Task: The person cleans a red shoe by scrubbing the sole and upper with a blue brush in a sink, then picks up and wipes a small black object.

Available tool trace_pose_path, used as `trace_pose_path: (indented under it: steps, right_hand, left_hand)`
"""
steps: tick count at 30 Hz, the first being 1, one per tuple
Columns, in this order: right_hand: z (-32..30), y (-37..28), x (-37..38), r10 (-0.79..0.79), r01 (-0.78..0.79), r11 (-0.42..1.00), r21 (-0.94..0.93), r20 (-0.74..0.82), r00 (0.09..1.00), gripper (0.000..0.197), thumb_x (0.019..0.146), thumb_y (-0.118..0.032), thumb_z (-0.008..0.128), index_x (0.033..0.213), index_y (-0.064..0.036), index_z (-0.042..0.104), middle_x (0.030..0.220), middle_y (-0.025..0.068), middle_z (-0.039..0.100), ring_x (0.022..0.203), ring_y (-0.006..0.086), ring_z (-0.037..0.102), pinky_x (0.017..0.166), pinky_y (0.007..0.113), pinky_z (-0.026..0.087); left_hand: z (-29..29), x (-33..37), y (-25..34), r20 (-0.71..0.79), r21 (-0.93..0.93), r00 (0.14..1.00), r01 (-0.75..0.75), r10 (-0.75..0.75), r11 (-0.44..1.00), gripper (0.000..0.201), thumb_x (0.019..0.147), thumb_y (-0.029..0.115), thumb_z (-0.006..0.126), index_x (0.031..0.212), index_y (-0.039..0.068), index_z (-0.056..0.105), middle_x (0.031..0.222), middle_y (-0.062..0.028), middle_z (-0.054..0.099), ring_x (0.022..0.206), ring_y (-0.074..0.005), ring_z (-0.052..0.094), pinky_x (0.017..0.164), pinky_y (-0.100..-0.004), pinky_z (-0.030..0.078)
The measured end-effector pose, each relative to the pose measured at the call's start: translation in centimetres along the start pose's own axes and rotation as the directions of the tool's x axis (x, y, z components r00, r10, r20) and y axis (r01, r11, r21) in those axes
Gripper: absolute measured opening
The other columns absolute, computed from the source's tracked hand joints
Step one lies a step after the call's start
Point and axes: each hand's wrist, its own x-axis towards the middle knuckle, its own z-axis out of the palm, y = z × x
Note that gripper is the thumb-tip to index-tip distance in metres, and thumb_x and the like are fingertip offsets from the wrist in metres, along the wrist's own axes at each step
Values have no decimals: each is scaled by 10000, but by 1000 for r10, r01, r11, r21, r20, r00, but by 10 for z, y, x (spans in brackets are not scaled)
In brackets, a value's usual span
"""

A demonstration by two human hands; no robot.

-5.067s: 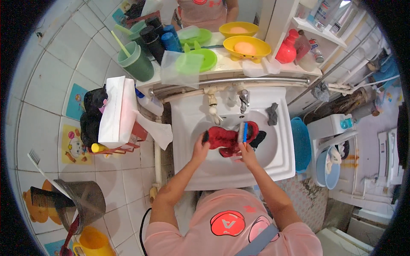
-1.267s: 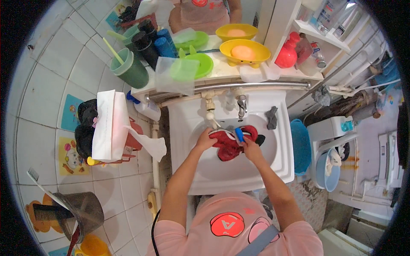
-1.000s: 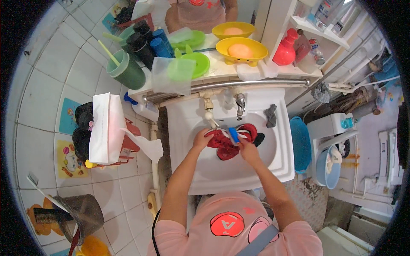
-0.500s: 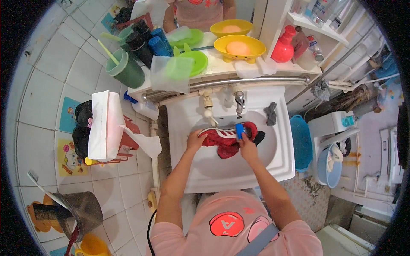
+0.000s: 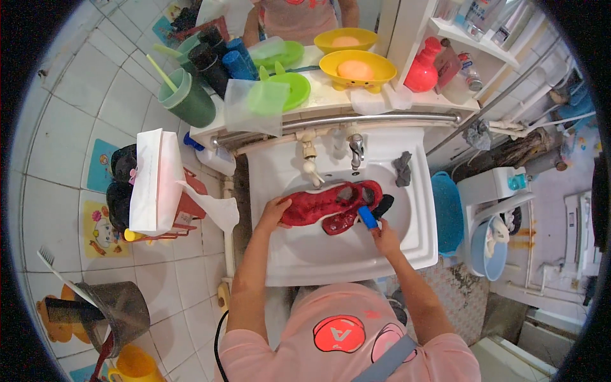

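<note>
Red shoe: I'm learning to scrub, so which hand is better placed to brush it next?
Likely the right hand: it holds the blue brush beside the red shoe; the left hand grasps the shoe's left end.

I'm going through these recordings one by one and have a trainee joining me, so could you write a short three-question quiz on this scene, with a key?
1. Which hand holds the blue brush?
2. True or false: the grey rag lies on the person's left side of the sink.
3. What does the left hand hold? A) a yellow mug, B) a red shoe, C) a comb.

Key:
1. The right hand.
2. False; it lies on the right side.
3. B.
</note>
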Motion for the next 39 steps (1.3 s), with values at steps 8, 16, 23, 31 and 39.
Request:
trace_pose_path:
  steps: [8, 16, 23, 31, 39]
  right_hand:
    - [-17, -57, 15, -254, 242, 961, -132, -90, 963, 501, 694, -184, 642, 1138, -36, 464, 1100, 184, 494, 1016, 341, 474, 833, 410, 410]
    - [19, -111, 52, -480, 476, 877, 62, 64, 875, 706, 707, -396, 635, 1224, 18, 389, 1206, 229, 426, 1128, 346, 398, 931, 427, 330]
    - [39, -112, 91, -141, 43, 919, 393, 224, 964, 752, 695, -400, 659, 1178, 105, 381, 1121, 279, 488, 1064, 357, 474, 875, 393, 389]
    - [44, -113, 109, 10, -164, 638, 753, 204, 979, 323, 779, -149, 606, 1021, 33, 493, 931, 80, 549, 849, 156, 512, 760, 272, 392]
    - [48, -147, 108, 259, -400, 414, 818, 315, 913, 166, 837, -129, 525, 980, -51, 494, 842, 42, 560, 781, 153, 553, 612, 312, 445]
  left_hand:
    - [-11, -6, 16, -29, 25, 999, -22, 23, 999, 371, 787, 369, 572, 1034, 92, 565, 861, -54, 596, 665, -168, 585, 434, -328, 502]
    - [3, -6, 13, -108, 79, 993, 50, -41, 996, 352, 782, 363, 572, 938, 48, 591, 712, -49, 586, 491, -151, 538, 343, -286, 432]
    - [30, 5, 14, -150, 123, 986, -48, 67, 991, 380, 781, 370, 602, 916, 15, 592, 643, -61, 577, 389, -121, 473, 281, -263, 332]
    - [28, -6, 8, -36, 83, 998, -44, 48, 996, 459, 729, 260, 678, 1052, -26, 522, 964, -128, 581, 848, -163, 567, 710, -286, 471]
    - [8, 49, -13, -388, 184, 804, -411, 450, 893, 540, 730, 327, 677, 1102, -13, 483, 1052, -116, 538, 918, -191, 538, 781, -282, 449]
